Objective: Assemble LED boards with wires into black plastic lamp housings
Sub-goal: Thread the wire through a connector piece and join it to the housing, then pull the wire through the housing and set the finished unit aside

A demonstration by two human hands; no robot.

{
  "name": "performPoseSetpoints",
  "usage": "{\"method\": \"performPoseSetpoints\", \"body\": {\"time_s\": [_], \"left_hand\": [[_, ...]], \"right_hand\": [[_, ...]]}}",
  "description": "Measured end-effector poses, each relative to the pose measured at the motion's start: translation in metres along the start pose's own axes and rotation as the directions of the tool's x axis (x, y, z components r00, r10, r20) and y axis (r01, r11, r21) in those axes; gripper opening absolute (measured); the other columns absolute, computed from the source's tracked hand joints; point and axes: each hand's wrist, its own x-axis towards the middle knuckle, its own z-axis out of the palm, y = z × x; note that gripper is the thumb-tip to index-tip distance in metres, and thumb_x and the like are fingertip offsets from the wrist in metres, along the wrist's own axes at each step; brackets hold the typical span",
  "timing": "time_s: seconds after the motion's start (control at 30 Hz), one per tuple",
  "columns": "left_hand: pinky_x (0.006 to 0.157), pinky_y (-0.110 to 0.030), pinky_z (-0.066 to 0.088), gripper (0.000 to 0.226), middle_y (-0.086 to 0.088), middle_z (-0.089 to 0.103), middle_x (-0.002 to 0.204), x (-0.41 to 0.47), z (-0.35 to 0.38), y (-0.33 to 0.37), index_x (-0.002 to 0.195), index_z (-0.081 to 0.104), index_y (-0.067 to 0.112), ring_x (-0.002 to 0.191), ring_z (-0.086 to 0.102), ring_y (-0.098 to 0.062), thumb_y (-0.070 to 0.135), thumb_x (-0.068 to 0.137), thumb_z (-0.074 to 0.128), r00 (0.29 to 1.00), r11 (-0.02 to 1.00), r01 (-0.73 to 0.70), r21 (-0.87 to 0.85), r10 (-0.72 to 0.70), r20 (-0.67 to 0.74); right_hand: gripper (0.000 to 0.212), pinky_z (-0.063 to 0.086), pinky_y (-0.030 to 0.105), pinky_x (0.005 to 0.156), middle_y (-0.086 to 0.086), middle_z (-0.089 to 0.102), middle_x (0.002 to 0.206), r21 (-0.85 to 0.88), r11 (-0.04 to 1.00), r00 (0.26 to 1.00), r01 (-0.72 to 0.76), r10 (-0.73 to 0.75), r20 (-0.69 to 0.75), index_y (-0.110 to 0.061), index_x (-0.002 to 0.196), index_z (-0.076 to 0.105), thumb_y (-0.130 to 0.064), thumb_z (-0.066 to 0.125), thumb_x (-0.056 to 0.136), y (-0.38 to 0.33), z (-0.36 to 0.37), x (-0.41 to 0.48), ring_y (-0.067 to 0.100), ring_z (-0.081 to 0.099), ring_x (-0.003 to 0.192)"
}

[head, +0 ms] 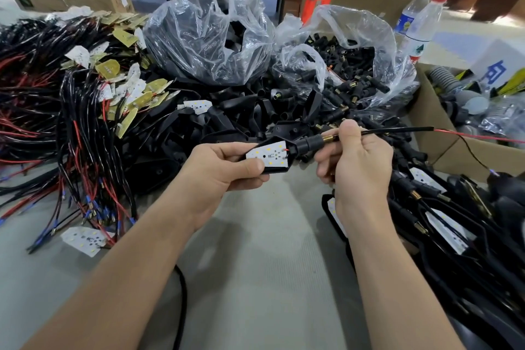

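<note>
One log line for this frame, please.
stage: LED board seated in black housing | left hand: grips housing | right hand: pinches black wire exiting stem | state: mid-assembly

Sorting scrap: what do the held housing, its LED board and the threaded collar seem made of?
Housing: matte black moulded plastic, probably. LED board: white-coated, rigid sheet with yellow chips; base unclear. Threaded collar: brass-coloured metal, shiny ridges.

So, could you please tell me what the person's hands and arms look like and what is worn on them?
The left hand and right hand are bare: no gloves, rings, watch or wristband show. Both forearms are uncovered down to the picture's edge, so no sleeve is visible.
</note>
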Motion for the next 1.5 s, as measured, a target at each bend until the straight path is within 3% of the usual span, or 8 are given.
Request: {"method": "performPoseSetpoints", "body": {"time_s": [0.27,0.4,0.5,0.6,0.83,1.03,1.17,1.5], "left_hand": [[0.059,-0.017,0.056,0.021,-0.012,0.077,0.083,-0.001,0.005,0.003,0.09,0.08,0.007,0.066,0.072,-0.012,0.017,0.071,0.076,0.999,0.991,0.028,-0.128,-0.033,-0.03],[0.058,-0.017,0.056,0.012,-0.011,0.076,0.082,0.0,0.007,0.004,0.095,0.075,0.003,0.063,0.071,-0.009,0.009,0.092,0.065,0.993,0.976,0.077,-0.206,-0.093,-0.067],[0.059,-0.018,0.058,0.017,-0.01,0.077,0.085,-0.005,0.01,0.008,0.09,0.08,0.006,0.063,0.071,-0.009,0.015,0.085,0.067,0.994,0.973,0.105,-0.206,-0.097,0.048],[0.06,-0.018,0.058,0.02,-0.007,0.076,0.083,-0.01,0.01,0.007,0.09,0.083,0.009,0.063,0.071,-0.008,0.019,0.082,0.067,0.98,0.956,0.124,-0.268,-0.076,0.181],[0.067,-0.021,0.06,0.025,-0.01,0.079,0.093,-0.008,0.018,0.003,0.087,0.084,0.015,0.079,0.076,-0.013,0.017,0.094,0.061,0.993,0.985,0.027,-0.169,-0.006,0.122],[0.066,-0.025,0.059,0.027,-0.004,0.078,0.077,-0.003,0.016,-0.01,0.078,0.08,0.022,0.07,0.074,-0.017,0.0,0.089,0.069,0.972,0.939,-0.101,0.329,0.164,-0.17],[0.063,-0.025,0.039,0.016,0.021,0.066,0.061,-0.003,0.013,-0.017,0.085,0.077,0.037,0.065,0.062,-0.01,0.024,0.084,0.067,0.855,0.422,-0.034,0.906,0.482,-0.192],[0.106,-0.032,0.038,0.065,-0.006,0.061,0.136,0.003,0.001,-0.022,0.141,0.06,0.021,0.131,0.045,-0.017,0.007,0.078,0.071,0.825,0.314,-0.157,0.936,0.563,-0.05]], "right_hand": [[0.067,0.038,0.024,0.044,0.006,0.056,0.04,-0.285,0.958,0.998,-0.017,0.002,-0.055,-0.01,0.051,0.065,-0.056,0.055,0.098,-0.02,-0.005,-0.001,0.016,0.045,0.033],[0.06,0.033,0.034,0.055,-0.002,0.039,0.046,-0.697,0.686,0.897,0.21,-0.418,-0.142,-0.011,0.068,0.051,-0.068,0.054,0.087,-0.055,-0.013,-0.023,0.016,0.033,0.046],[0.019,0.037,0.028,0.082,-0.017,0.066,0.073,-0.747,0.335,0.726,0.575,-0.63,0.276,-0.029,0.081,0.069,-0.047,0.069,0.083,-0.082,-0.011,-0.051,0.006,0.055,0.083],[0.035,0.036,0.039,0.098,-0.01,0.069,0.125,-0.771,-0.052,0.737,0.635,-0.259,0.624,-0.03,0.124,0.063,-0.04,0.065,0.09,-0.099,-0.016,-0.057,0.021,0.057,0.122],[0.016,0.028,0.038,0.055,-0.002,0.069,0.083,-0.875,-0.159,0.851,0.458,-0.205,0.483,-0.029,0.098,0.061,-0.043,0.052,0.099,-0.123,-0.049,-0.055,0.036,0.065,0.081],[0.018,0.039,0.035,0.07,0.006,0.071,0.102,-0.967,-0.181,0.976,0.179,0.156,0.152,-0.025,0.106,0.071,-0.038,0.061,0.096,-0.103,-0.102,-0.048,0.035,0.063,0.095],[0.02,0.045,0.039,0.078,0.005,0.072,0.108,-0.972,-0.093,0.973,0.217,-0.055,0.223,-0.026,0.106,0.074,-0.028,0.073,0.086,-0.094,-0.098,-0.053,0.032,0.061,0.108],[0.032,0.046,0.031,0.085,0.003,0.075,0.108,-0.807,0.405,0.885,0.429,-0.009,0.466,-0.023,0.11,0.076,-0.01,0.063,0.085,-0.02,0.012,-0.036,0.025,0.064,0.106]]}}
